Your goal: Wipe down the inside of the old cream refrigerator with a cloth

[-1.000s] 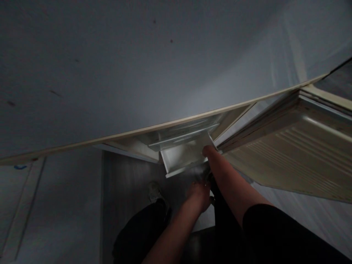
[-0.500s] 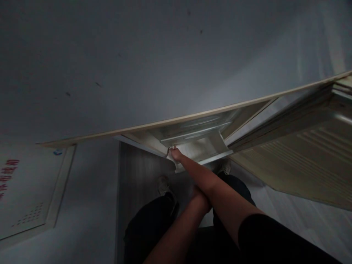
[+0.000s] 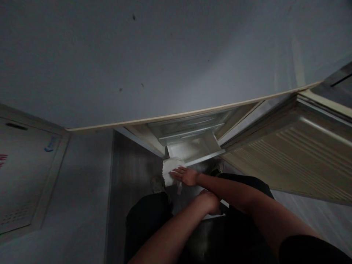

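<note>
A pale pull-out drawer point(image 3: 198, 147) stands partly out at the bottom of an opened fridge-like cabinet. At its left front corner a crumpled white cloth point(image 3: 169, 169) hangs down. My right hand point(image 3: 188, 176) is on the cloth, fingers stretched across it, holding it just in front of the drawer. Closer to my body, below my right forearm, is my left hand point(image 3: 211, 202). Its fingers are bent and mostly hidden, beside a dark and white object point(image 3: 213, 217) that I cannot make out.
The cabinet's ribbed door point(image 3: 299, 157) stands wide on the right. A grey, marked top surface point(image 3: 176, 66) spans the space above the drawer. At left is a white panel point(image 3: 24, 172) with red lettering. My shoes point(image 3: 157, 184) are on the floor near the drawer.
My right hand has come from the drawer's left front corner toward me, bringing the cloth out into plain view. My left hand stays low near my body. The view has shifted slightly.
</note>
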A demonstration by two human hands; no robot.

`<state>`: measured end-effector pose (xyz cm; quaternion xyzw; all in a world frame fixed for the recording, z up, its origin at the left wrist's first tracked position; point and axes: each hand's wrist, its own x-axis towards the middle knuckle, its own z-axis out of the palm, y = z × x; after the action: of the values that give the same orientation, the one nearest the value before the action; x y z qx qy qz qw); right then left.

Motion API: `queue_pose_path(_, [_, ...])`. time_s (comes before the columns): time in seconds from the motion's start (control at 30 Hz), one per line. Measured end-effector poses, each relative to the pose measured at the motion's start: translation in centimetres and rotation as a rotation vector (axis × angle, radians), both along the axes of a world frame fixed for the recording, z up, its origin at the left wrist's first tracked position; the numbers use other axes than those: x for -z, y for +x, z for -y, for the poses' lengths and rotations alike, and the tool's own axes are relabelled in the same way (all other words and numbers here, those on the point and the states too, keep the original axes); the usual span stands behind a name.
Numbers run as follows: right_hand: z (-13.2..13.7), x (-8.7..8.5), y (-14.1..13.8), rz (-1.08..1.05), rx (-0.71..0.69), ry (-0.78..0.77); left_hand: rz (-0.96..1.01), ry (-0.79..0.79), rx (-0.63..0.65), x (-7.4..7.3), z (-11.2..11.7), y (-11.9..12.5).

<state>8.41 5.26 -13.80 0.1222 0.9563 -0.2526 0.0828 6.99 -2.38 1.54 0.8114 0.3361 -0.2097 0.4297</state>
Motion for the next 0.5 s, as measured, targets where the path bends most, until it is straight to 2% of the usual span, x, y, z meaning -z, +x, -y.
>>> queue_pose_path(0.1, [0.1, 0.1, 5.1, 0.041, 0.187, 0.019, -0.023, 0.023, 0.064, -0.6, -0.1, 0.6])
queue_pose_path(0.2, [-0.8, -0.2, 10.0, 0.095, 0.549, 0.083, -0.022, 0.083, 0.039, -1.2, -1.4, 0.6])
queue_pose_path(0.3, [-1.2, -0.3, 13.8, 0.168, 0.955, 0.15, -0.041, 0.15, -0.016, -1.8, -3.0, 0.2])
queue_pose_path(0.4, [-0.9, -0.1, 15.4, 0.226, 1.293, 0.178, -0.059, 0.172, -0.045, -2.1, -3.8, -0.2])
queue_pose_path(0.5, [-0.3, 0.5, 14.6, 0.206, 1.464, 0.194, -0.049, 0.162, -0.047, -2.2, -3.9, -0.3])
